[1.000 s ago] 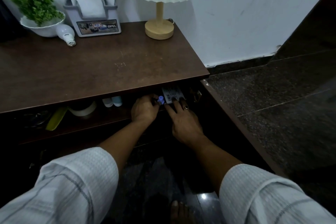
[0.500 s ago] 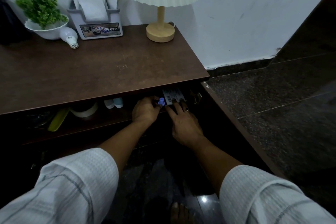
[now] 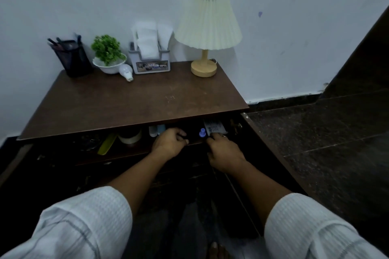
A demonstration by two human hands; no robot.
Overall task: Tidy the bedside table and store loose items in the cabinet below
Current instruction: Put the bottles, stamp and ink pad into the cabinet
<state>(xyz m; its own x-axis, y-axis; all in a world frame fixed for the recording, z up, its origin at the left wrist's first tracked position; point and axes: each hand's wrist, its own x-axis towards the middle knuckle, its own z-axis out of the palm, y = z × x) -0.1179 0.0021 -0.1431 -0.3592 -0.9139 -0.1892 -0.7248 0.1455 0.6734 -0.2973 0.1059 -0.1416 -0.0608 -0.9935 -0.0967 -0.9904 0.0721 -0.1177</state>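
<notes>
The brown bedside table [image 3: 134, 105] has an open cabinet shelf [image 3: 130, 153] beneath its top. My left hand [image 3: 169, 144] is at the shelf's front edge with its fingers curled in, and nothing shows in it. A small blue-capped bottle [image 3: 202, 132] stands on the shelf between my hands, touching neither. My right hand [image 3: 223, 152] reaches to the shelf's right end, its fingertips curled on the near end of a white printed packet [image 3: 214, 128]. Farther left on the shelf are two small pale tubes [image 3: 156, 130], a tape roll [image 3: 129, 137] and a yellow-green comb [image 3: 107, 144].
Along the wall on the tabletop stand a black pen holder [image 3: 72, 59], a potted green plant [image 3: 108, 57], a loose white bulb [image 3: 126, 71], a grey tissue holder [image 3: 150, 59] and a cream lamp [image 3: 207, 33]. The open cabinet door [image 3: 271, 153] juts out on the right over dark stone floor [image 3: 336, 143].
The view has pulled back and tilted up, so the pen holder and whole lamp now show. My left hand has moved left off the blue-capped bottle. My right fingers have curled on the packet.
</notes>
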